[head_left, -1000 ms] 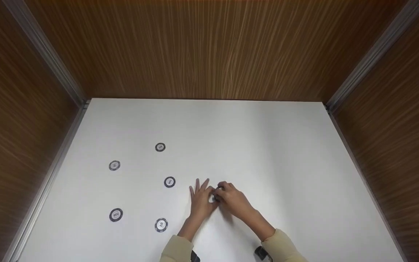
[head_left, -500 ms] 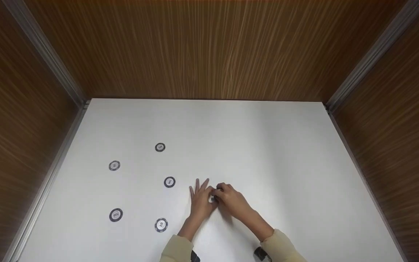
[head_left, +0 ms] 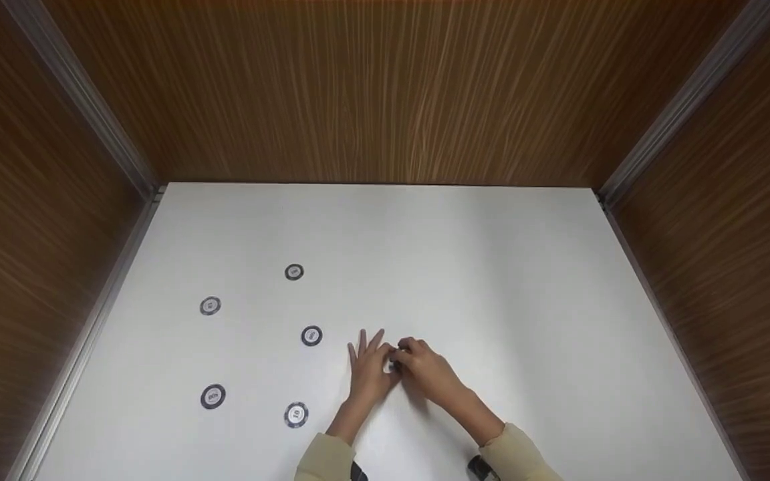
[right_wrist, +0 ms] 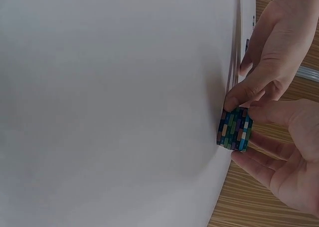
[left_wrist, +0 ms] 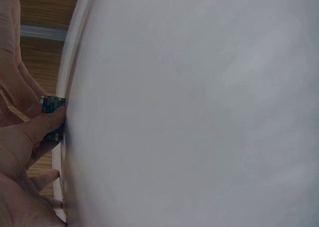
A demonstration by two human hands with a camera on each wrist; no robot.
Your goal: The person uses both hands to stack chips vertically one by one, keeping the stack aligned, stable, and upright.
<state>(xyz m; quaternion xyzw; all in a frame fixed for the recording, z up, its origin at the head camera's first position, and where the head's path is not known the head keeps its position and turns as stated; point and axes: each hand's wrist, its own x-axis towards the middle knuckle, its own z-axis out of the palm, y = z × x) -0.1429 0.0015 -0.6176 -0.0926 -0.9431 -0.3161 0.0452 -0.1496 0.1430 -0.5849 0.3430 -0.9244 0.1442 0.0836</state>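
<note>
Grip, both hands: grasping. Your left hand [head_left: 368, 377] pinches one side of a short stack of chips [right_wrist: 233, 130] with thumb and forefinger, its other three fingers spread straight toward about twelve o'clock; your right hand [head_left: 433, 374] holds the same stack, thumb and fingers set on opposite sides of it. Stack location: between the two hands, near the front middle of the tabletop [head_left: 525, 280]; it appears to stand on the surface, though base contact can't be confirmed. Clock read from the stack, head view, twelve toward the wooden back panel [head_left: 385, 93]: chip A [head_left: 311, 335] lies between nine and ten o'clock, chip B [head_left: 294, 272] between ten and eleven, chip C [head_left: 210, 306] between nine and ten but farther out, chip D [head_left: 212, 396] just under nine, chip E [head_left: 296, 415] at eight. All five lie flat, well apart from one another. Step in hand, as judged: squaring the stack, your fingers evening its edges. Next move, also a judgement: it calls for light, balanced side pressure, then a straight release by your right hand while your left steadies the lower chips; a sideways drag could shear the layers.
</note>
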